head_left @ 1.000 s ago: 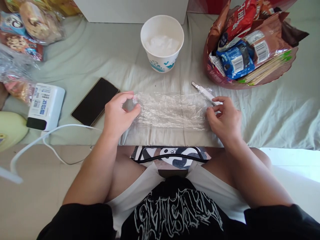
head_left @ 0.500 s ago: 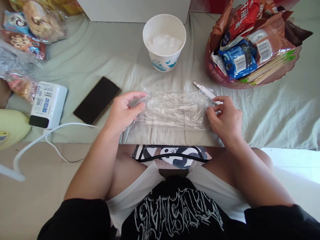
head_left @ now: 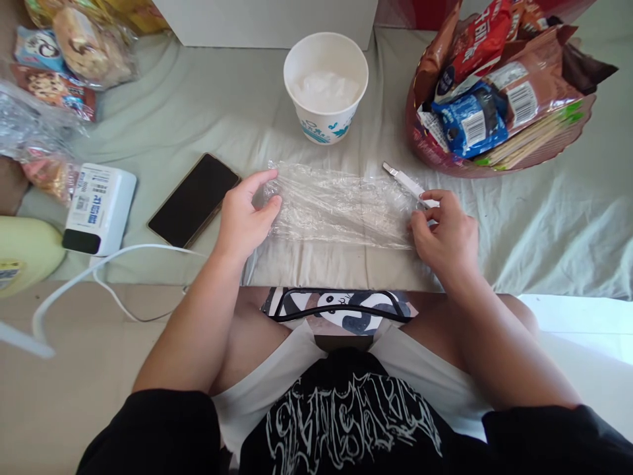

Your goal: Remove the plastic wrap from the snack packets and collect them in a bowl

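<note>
- My left hand [head_left: 244, 221] pinches the left end of the plastic wrap [head_left: 341, 208] between thumb and fingers.
- My right hand [head_left: 445, 234] grips the right end, fingers closed.
- The wrap lies stretched flat on the cloth-covered bench [head_left: 198, 112], between both hands.
- A paper cup [head_left: 325, 86] stands behind it; a phone [head_left: 194, 198] lies just left.

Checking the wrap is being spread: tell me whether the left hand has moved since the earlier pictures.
Yes. The left hand carried the clear plastic film's left edge away from the body, toward the white paper cup.
</note>
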The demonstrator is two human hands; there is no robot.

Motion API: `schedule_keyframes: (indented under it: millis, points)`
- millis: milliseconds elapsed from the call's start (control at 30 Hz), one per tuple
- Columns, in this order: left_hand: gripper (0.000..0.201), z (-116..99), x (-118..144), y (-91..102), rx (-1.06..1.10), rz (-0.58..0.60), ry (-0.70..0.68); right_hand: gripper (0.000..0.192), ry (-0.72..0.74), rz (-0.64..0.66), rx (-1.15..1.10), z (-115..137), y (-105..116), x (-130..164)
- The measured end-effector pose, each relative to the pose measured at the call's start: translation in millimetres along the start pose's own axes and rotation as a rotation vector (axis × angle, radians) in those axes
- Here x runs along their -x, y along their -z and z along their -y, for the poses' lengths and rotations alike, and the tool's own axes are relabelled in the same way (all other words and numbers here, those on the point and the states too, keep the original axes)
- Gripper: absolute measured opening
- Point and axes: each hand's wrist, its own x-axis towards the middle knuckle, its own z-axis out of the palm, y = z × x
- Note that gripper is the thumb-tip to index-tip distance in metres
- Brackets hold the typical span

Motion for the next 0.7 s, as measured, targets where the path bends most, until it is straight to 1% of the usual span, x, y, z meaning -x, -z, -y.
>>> schedule_keyframes:
  millis: [100,233,367,433,600,633,700]
  points:
    - [0.046,1.8,-0.4,-0.4,0.014,0.006,-0.012,0.03,-0.018,0.024,-0.023,1.9,3.4,-0.7]
    - [0.045,4.8,-2.2,-0.3,0.039,0.002,0.02,0.029,-0.105,0.049,-0.094,5.2,7.2,-1.1]
    - [0.037,7.9,-3.4,2.9,-0.014,-0.092,-0.035,0.031,-0.152,0.063,-0.135,5.7,7.7,0.5]
    - [0.034,7.6,-2.5,4.3,-0.022,-0.125,-0.055,0.026,-0.149,0.058,-0.14,4.1,7.2,1.7]
    - [0.028,1.6,0.5,3.3,0.03,-0.122,0.019,0.011,-0.116,0.056,-0.137,2.0,7.3,2.7]
    - [0.027,0.4,0.3,2.4,0.029,-0.115,0.036,0.011,-0.12,0.059,-0.132,2.6,7.7,2.3]
    - [0.025,-1.3,-0.6,0.6,0.005,-0.093,0.069,0.019,-0.126,0.063,-0.118,4.3,8.5,1.5]
